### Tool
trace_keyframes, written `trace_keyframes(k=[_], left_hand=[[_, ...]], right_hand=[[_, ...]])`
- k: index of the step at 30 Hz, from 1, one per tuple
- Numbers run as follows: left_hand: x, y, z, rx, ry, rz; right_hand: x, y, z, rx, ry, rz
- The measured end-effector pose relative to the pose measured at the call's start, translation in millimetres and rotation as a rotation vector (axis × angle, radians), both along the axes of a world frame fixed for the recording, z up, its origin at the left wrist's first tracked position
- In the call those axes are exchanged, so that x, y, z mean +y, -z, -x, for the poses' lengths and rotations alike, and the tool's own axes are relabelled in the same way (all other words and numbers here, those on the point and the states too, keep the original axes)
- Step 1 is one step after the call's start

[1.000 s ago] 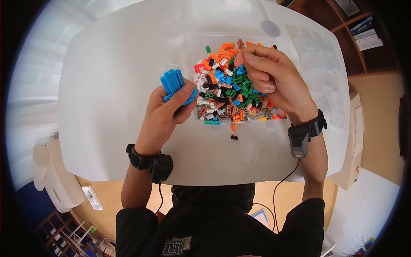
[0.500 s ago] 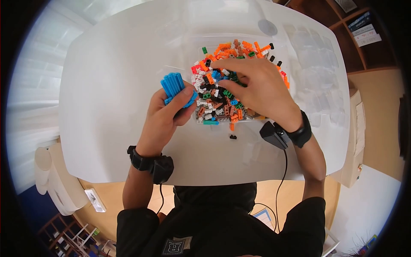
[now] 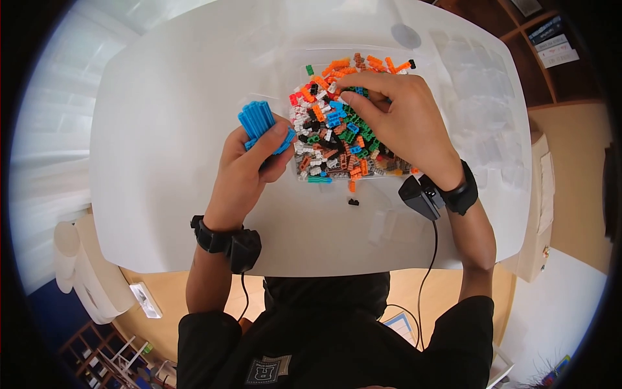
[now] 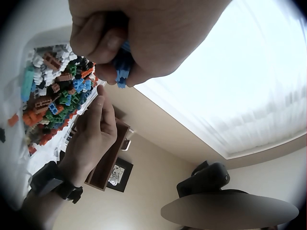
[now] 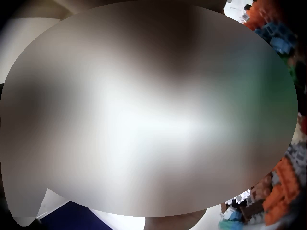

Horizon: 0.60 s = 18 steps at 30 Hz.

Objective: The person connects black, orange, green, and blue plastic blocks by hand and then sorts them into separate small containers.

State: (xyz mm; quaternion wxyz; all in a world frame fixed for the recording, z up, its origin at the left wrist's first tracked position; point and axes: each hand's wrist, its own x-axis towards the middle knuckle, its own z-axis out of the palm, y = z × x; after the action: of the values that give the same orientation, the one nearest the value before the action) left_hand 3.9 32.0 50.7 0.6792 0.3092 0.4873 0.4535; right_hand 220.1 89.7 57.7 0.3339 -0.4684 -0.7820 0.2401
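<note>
My left hand (image 3: 241, 170) grips a bundle of bright blue toy building bricks (image 3: 257, 122), long ribbed ones that stand up above the thumb. More blue shows below its fingers in the left wrist view. To its right a clear shallow tray (image 3: 319, 48) is heaped with small mixed-colour building bricks (image 3: 324, 154). My right hand (image 3: 411, 126) hovers over the right part of the heap, thumb and index finger apart and pointing left toward some blue bricks (image 3: 335, 117). Its other fingers are hidden behind the palm. A large blur covers most of the right wrist view.
An orange brick (image 3: 352, 186) and a black brick (image 3: 353, 202) lie on the white table (image 3: 168, 162) before the tray. Clear plastic containers (image 3: 483, 110) stand along the right side. A cable (image 3: 427, 272) hangs from the right wrist camera (image 3: 420, 196).
My right hand has turned and come down left over the heap, its curled fingers spreading, then shifted slightly right. The left hand keeps its grip on the blue bricks, nearly still.
</note>
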Motion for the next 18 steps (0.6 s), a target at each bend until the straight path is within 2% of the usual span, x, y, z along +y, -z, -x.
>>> trace_keyframes(k=[7, 9, 13, 15, 18], left_hand=[[-1, 1, 3, -0.003, 0.092, -0.032], [-1, 0, 2, 0.013, 0.079, -0.043], [-2, -5, 2, 0.071, 0.117, -0.015], [-3, -7, 0, 0.096, 0.137, 0.002], [-5, -7, -1, 0.117, 0.22, -0.002]], right_hand=[[-4, -12, -1, 0.084, -0.042, 0.157], [-6, -16, -1, 0.089, -0.097, 0.311], [-15, -17, 5, 0.165, -0.23, 0.329], [-18, -16, 10, 0.168, -0.303, 0.206], [-24, -17, 14, 0.205, -0.321, 0.265]])
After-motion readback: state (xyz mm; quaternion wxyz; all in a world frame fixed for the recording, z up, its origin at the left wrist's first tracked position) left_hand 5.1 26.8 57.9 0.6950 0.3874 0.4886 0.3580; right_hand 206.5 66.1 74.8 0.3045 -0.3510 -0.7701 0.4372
